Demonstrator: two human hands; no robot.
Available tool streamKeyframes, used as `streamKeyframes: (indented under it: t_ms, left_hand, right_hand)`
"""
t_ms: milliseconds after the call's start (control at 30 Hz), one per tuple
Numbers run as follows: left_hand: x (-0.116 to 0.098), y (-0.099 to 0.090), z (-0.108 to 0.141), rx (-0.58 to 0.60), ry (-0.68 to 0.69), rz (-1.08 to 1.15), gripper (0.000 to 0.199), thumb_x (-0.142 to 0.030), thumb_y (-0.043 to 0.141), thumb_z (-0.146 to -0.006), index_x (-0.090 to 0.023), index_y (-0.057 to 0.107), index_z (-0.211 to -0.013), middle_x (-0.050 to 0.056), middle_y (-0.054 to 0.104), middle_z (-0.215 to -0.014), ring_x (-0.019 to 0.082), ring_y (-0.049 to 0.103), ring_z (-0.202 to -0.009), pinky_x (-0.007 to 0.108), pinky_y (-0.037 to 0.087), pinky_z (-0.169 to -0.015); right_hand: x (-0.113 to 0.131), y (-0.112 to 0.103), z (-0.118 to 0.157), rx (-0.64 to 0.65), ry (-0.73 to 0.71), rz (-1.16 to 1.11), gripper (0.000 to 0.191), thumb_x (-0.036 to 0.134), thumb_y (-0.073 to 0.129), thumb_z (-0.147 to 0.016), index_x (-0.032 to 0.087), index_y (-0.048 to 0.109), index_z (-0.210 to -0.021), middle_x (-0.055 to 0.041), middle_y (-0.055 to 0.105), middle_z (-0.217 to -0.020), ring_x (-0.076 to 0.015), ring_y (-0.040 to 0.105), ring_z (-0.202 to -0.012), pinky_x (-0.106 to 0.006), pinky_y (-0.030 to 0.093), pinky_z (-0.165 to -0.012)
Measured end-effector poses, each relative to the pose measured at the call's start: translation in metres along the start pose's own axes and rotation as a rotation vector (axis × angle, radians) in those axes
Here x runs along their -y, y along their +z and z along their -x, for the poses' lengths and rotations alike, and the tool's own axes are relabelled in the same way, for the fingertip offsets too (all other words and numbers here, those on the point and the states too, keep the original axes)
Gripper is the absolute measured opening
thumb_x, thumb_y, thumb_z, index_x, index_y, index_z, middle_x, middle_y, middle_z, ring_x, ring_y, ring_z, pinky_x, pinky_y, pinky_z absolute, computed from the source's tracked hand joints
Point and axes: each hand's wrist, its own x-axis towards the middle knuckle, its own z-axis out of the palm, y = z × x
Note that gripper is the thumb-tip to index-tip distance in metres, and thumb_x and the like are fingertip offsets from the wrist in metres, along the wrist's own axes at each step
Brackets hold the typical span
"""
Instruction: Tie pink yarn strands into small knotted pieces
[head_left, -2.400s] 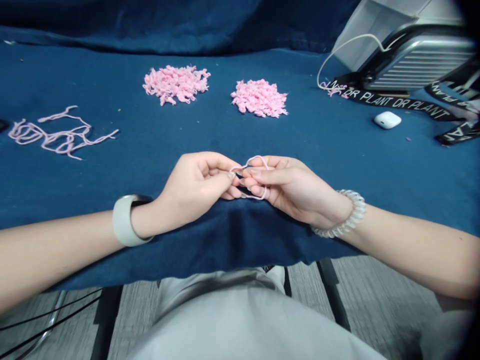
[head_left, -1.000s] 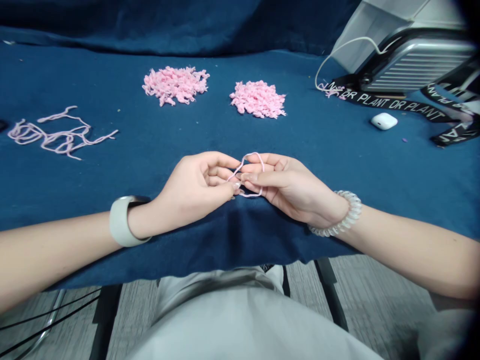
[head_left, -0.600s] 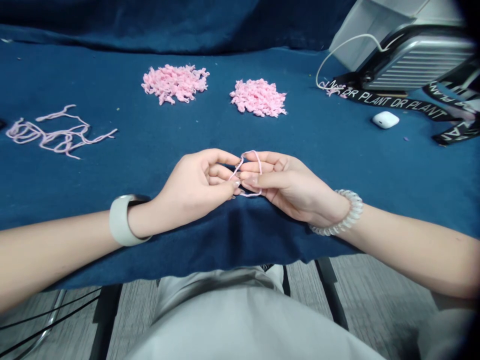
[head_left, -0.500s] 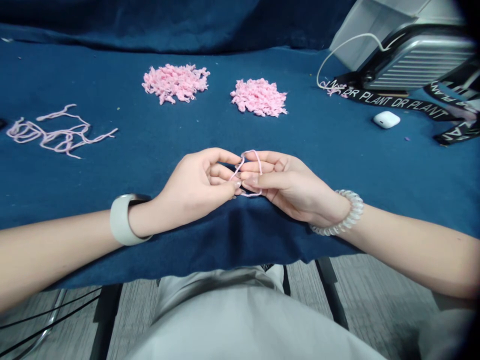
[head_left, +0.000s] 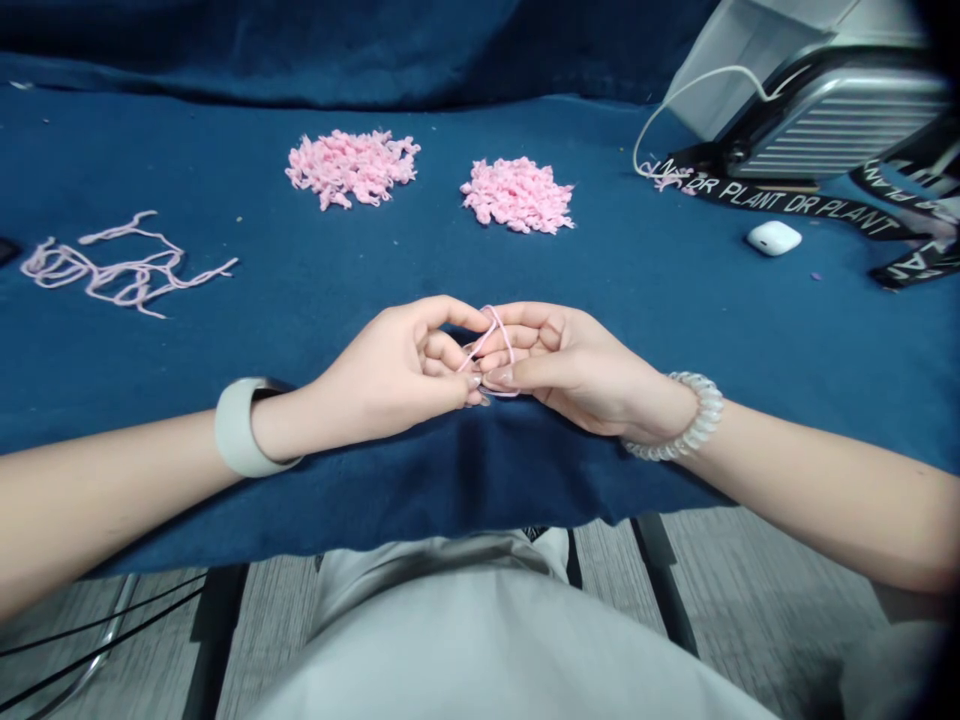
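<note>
On a dark blue cloth [head_left: 525,265], one tangled length of pale pink yarn [head_left: 112,270] lies at about 10 o'clock from the hands, well apart from them. Two heaps of short pink yarn pieces follow: the first heap [head_left: 351,168] at 11 o'clock, the second heap [head_left: 517,195] at 12. Nearer the person, the left hand [head_left: 390,360] wears one pale watch band [head_left: 244,427], its curled fingers [head_left: 450,350] close together. One small pink yarn loop [head_left: 495,345] sits at the centre between both hands, pinched by their fingertips; exactly which fingers clamp it is hidden. The right hand [head_left: 577,365] has its fingers [head_left: 532,320] together and wears one clear spiral bracelet [head_left: 697,418]. At 2 o'clock lie one black DR PLANT lanyard [head_left: 795,203], one white earbud case [head_left: 773,237], and one ribbed silver case [head_left: 840,115] with one white cable [head_left: 697,90].
</note>
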Motion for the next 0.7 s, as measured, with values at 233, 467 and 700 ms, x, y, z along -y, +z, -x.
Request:
streamKeyframes:
  t_ms: [233,467,700]
  left_hand:
    - [0.0009,0.0063,0.0050,-0.121,0.088,-0.160,0.037,-0.013,0.062,-0.064,-0.019,0.053,-0.100,-0.005,0.061,-0.059,0.013,0.065,-0.057,0.021,0.052,-0.054]
    - [-0.0002,0.0091,0.0067,-0.168,0.124,-0.258,0.035,-0.011,0.059,-0.062,-0.019,0.053,-0.096,-0.005,0.060,-0.059,0.012,0.063,-0.053,0.020,0.048,-0.050]
    - [-0.0017,0.0090,0.0041,-0.159,0.068,-0.112,0.035,-0.009,0.058,-0.062,-0.018,0.051,-0.096,-0.005,0.061,-0.058,0.014,0.065,-0.056,0.021,0.052,-0.053]
  right_hand:
    - [-0.0022,0.0015,-0.0012,-0.016,-0.017,0.005,0.043,0.002,0.073,-0.057,0.014,0.058,-0.096,-0.0014,0.066,-0.081,-0.0100,0.064,-0.070,-0.021,0.053,-0.064]
    - [-0.0019,0.0060,-0.0012,-0.039,-0.006,-0.002,0.044,0.000,0.072,-0.056,0.014,0.057,-0.095,-0.0008,0.065,-0.079,-0.0094,0.063,-0.069,-0.020,0.051,-0.062]
    - [-0.0008,0.0037,-0.0015,-0.037,0.008,-0.042,0.044,0.001,0.072,-0.057,0.014,0.057,-0.096,-0.0003,0.065,-0.078,-0.0094,0.063,-0.065,-0.021,0.052,-0.062]
